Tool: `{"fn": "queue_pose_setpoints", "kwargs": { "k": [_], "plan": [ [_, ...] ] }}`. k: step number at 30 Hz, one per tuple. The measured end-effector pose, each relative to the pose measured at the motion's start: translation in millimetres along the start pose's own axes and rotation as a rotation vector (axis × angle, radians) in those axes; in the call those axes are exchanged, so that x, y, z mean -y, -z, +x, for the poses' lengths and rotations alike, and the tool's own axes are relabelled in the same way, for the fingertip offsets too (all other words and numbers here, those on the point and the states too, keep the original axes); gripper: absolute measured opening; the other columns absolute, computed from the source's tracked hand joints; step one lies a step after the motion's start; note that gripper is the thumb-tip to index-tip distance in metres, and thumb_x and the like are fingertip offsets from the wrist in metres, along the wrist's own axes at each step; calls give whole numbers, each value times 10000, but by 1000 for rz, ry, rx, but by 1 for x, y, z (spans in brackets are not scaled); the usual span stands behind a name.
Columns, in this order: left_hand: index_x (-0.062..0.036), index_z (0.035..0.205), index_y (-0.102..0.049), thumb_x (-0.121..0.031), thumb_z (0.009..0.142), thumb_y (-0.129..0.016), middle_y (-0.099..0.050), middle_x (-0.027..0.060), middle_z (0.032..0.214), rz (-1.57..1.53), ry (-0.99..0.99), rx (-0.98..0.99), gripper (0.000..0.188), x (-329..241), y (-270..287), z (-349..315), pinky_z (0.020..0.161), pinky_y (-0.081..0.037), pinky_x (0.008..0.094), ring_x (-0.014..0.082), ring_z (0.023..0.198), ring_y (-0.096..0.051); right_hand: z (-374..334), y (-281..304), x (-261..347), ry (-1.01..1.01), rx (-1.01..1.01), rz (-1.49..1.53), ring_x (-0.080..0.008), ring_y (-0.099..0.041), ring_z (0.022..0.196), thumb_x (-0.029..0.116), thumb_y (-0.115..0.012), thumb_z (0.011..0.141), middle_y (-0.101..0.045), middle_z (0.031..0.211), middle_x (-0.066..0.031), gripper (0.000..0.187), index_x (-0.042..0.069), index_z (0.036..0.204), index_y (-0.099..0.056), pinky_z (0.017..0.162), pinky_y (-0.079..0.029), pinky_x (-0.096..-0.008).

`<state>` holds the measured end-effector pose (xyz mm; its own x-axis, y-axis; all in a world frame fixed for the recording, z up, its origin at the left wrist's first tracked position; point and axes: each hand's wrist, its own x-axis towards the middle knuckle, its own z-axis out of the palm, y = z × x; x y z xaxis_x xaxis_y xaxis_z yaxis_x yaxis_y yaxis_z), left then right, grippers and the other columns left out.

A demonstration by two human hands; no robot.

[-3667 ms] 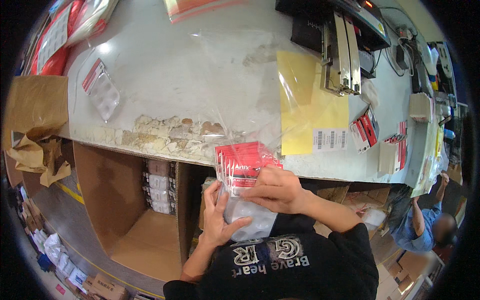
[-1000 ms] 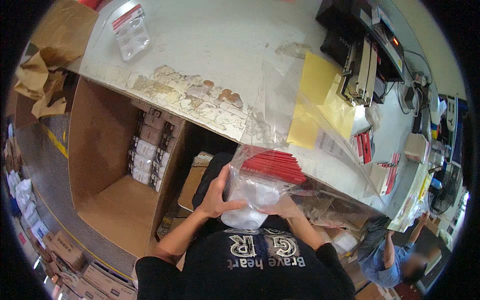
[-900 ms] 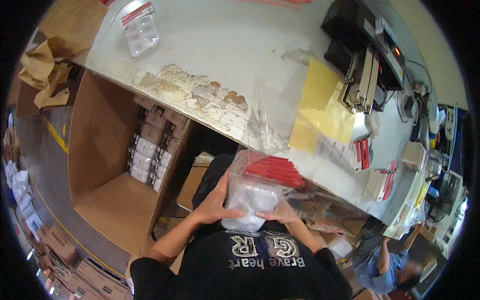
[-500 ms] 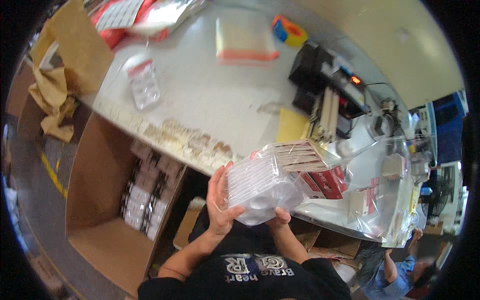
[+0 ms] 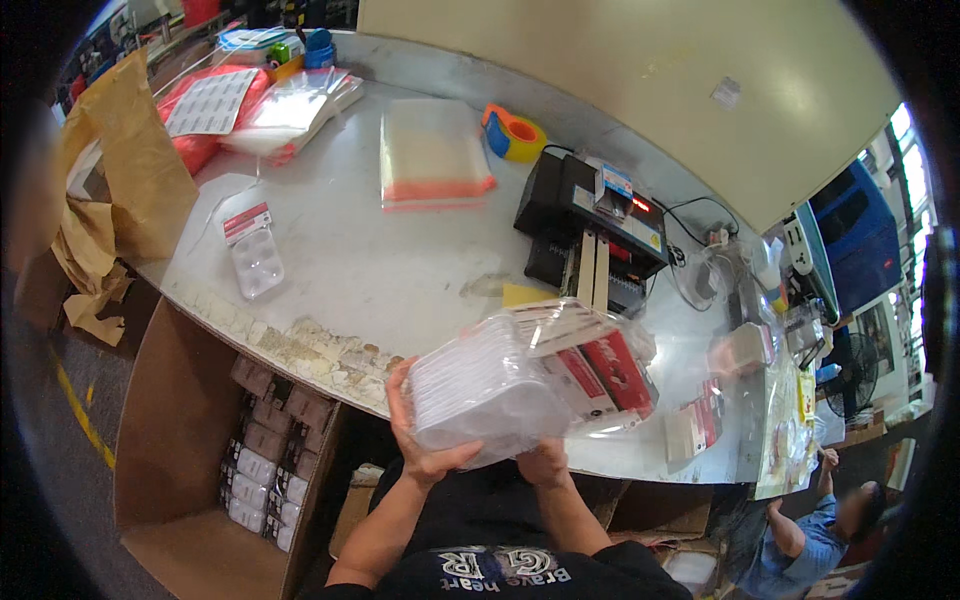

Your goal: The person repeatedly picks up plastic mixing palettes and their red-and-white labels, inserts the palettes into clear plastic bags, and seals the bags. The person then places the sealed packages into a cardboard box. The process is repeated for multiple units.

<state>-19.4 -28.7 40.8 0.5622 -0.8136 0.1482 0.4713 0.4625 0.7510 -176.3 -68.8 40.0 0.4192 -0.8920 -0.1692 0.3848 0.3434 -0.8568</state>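
Observation:
Between my hands is a bagged bundle of white plastic palettes (image 5: 475,385), stacked in a row, with red and white header cards (image 5: 612,378) at its right end. Loose clear film wraps over the cards. My left hand (image 5: 420,425) grips the bundle's left end, fingers behind and thumb along the near side. My right hand (image 5: 543,462) closes on the bag's lower side, its fingers partly hidden. The bundle hangs tilted over the table's near edge. A single palette with round wells (image 5: 258,263) lies farther left on the table, under its red header card (image 5: 246,222).
Clear bags (image 5: 430,150) lie at the table's back, beside a tape roll (image 5: 527,140). A black machine (image 5: 570,205) with a red display stands behind the bundle. Card stacks (image 5: 690,425) sit right. A cardboard box (image 5: 170,440) below left holds packed bundles. A co-worker (image 5: 800,535) is far right.
The view has swung, shifting the table scene. Loose film that stretched far out to the right now lies gathered round the cards. My right thumb has slid lower on the bundle.

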Motion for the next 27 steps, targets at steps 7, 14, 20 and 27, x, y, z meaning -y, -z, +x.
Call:
{"fn": "queue_pose_setpoints", "kwargs": {
  "k": [7,14,20,27],
  "plan": [
    [25,1367,-223,-303,485,-910,-459,152,1237,65,-91,-45,1165,1,-10,-3,1005,-391,379,256,1155,-482,8,-18,-5,126,-100,198,-287,-569,1066,234,-766,663,-562,1161,-138,747,7,1294,-437,896,-498,-398],
    [43,1348,-272,-315,495,-889,-465,148,1224,83,-65,-110,1112,-1,-1,0,992,-401,370,247,1151,-486,9,-25,-19,-22,31,42,-281,-550,1095,241,-768,677,-550,1180,-128,736,5,1294,-444,947,-460,-427],
    [36,1342,-294,-272,510,-886,-469,153,1232,80,-112,-71,1066,-2,-4,3,1008,-393,381,254,1172,-477,17,-16,-21,-6,8,169,-283,-511,1146,403,-726,706,-504,1248,-121,826,41,1359,-373,968,-440,-422],
    [33,1330,-303,-276,508,-871,-458,164,1258,96,-91,-188,1045,5,6,2,995,-394,367,257,1150,-482,27,-50,-4,43,25,89,-302,-572,1063,445,-591,780,-565,1163,-161,705,-11,1294,-436,926,-468,-453]
  ]
}}
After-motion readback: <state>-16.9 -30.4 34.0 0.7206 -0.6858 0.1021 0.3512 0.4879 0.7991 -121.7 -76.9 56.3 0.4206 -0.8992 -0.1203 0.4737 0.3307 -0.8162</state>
